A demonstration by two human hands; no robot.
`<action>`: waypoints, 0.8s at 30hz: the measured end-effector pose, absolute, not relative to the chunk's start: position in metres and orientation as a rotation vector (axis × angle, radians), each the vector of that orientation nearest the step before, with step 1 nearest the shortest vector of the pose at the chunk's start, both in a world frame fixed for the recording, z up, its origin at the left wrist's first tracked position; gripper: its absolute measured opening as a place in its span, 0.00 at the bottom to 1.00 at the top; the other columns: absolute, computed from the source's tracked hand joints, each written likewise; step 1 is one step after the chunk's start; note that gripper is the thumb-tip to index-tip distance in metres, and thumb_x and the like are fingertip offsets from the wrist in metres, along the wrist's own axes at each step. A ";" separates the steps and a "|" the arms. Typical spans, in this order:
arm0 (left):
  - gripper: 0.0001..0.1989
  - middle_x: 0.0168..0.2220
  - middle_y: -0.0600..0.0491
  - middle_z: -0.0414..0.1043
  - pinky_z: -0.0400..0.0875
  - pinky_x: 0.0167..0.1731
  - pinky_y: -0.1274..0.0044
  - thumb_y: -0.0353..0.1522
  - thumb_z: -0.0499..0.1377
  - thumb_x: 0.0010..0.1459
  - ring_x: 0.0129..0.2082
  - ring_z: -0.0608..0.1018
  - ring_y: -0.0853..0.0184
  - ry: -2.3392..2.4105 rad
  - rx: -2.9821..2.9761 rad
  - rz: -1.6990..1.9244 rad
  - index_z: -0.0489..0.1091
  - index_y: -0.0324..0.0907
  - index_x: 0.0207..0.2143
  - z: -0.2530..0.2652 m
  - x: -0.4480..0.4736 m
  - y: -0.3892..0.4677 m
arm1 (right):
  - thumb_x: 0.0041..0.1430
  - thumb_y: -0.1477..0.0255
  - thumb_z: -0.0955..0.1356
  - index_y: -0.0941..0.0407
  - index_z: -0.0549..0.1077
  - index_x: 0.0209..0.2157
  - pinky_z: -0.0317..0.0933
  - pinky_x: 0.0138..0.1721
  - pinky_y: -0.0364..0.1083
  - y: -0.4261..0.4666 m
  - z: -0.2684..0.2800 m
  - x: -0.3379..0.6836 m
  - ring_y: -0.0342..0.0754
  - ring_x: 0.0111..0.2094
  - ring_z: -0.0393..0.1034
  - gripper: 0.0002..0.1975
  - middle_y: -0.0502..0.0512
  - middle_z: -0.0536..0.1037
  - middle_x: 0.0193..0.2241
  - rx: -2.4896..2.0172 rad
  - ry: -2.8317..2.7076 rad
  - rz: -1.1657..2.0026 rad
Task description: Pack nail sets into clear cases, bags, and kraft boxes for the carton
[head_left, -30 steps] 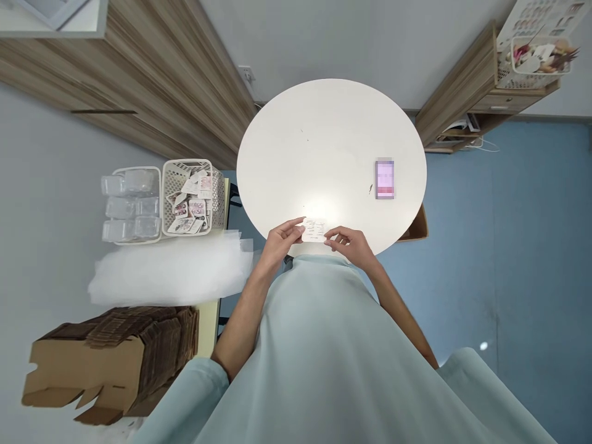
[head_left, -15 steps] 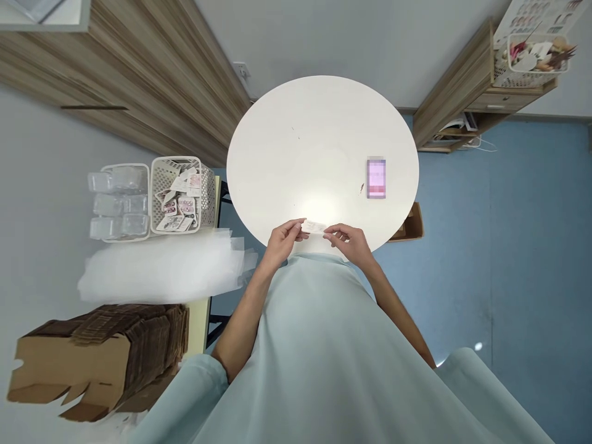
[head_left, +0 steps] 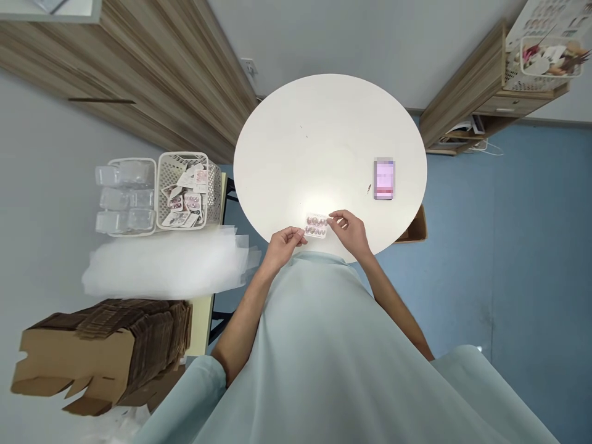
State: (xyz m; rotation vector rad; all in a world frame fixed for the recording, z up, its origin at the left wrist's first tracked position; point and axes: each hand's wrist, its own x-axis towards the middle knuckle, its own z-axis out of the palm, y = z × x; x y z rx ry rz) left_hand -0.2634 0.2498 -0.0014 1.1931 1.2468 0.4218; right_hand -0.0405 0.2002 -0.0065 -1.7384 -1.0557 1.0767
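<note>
A small card of press-on nails (head_left: 316, 226), with two rows of shiny pinkish nails facing up, is held near the front edge of the white oval table (head_left: 287, 135). My left hand (head_left: 283, 244) pinches its left lower corner between thumb and fingers. At its upper right corner, my right hand (head_left: 350, 232) grips the edge with thumb and fingertips. To the right on the tabletop lies a phone (head_left: 384, 179) with a blurred pinkish screen.
Left of the table, a white basket (head_left: 213, 191) holds several similar cards beside a basket of clear plastic boxes (head_left: 115, 198). Nearer are stacked translucent bags (head_left: 166, 262) and folded cardboard boxes (head_left: 78, 357). A cardboard box (head_left: 416, 227) stands under the table's right edge.
The nail card has turned over or tilted, so its rows of nails now show instead of a pale printed side. My right hand has shifted slightly up to its corner. The view moved slightly.
</note>
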 end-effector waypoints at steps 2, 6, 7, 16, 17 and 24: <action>0.28 0.32 0.47 0.80 0.76 0.46 0.66 0.59 0.65 0.57 0.37 0.80 0.59 1.242 1.204 0.432 0.76 0.43 0.33 -0.002 -0.272 0.255 | 0.67 0.53 0.70 0.52 0.78 0.49 0.72 0.38 0.49 0.202 -0.004 -0.050 0.49 0.37 0.74 0.19 0.57 0.81 0.46 -1.746 -1.125 0.988; 0.27 0.32 0.47 0.80 0.76 0.45 0.67 0.58 0.65 0.57 0.36 0.80 0.60 1.230 1.211 0.451 0.77 0.43 0.33 -0.005 -0.295 0.265 | 0.67 0.56 0.72 0.49 0.73 0.61 0.74 0.49 0.54 0.210 0.000 -0.079 0.57 0.58 0.72 0.25 0.61 0.75 0.61 -1.713 -1.379 0.865; 0.28 0.32 0.47 0.80 0.76 0.45 0.67 0.59 0.65 0.57 0.36 0.80 0.60 1.229 1.208 0.458 0.77 0.42 0.33 -0.007 -0.302 0.267 | 0.67 0.58 0.73 0.48 0.71 0.64 0.73 0.54 0.56 0.212 0.001 -0.089 0.59 0.62 0.68 0.27 0.61 0.73 0.63 -1.705 -1.465 0.841; 0.28 0.31 0.48 0.80 0.76 0.44 0.67 0.58 0.65 0.55 0.35 0.81 0.60 1.262 1.140 0.488 0.77 0.42 0.35 -0.027 -0.388 0.290 | 0.67 0.66 0.74 0.51 0.64 0.71 0.63 0.65 0.64 0.254 -0.016 -0.182 0.64 0.65 0.66 0.34 0.63 0.74 0.64 -1.734 -1.909 0.788; 0.28 0.31 0.48 0.80 0.76 0.44 0.67 0.58 0.65 0.55 0.36 0.81 0.60 1.276 1.130 0.487 0.77 0.42 0.35 -0.031 -0.398 0.293 | 0.67 0.66 0.74 0.51 0.64 0.71 0.64 0.65 0.64 0.260 -0.021 -0.191 0.64 0.65 0.67 0.34 0.64 0.74 0.64 -1.724 -1.939 0.787; 0.21 0.34 0.47 0.83 0.74 0.46 0.66 0.52 0.64 0.57 0.39 0.84 0.55 1.436 1.199 0.378 0.78 0.44 0.35 -0.062 -0.451 0.314 | 0.67 0.69 0.73 0.55 0.62 0.72 0.67 0.62 0.61 0.290 -0.062 -0.236 0.63 0.63 0.70 0.36 0.66 0.75 0.63 -1.713 -2.079 0.821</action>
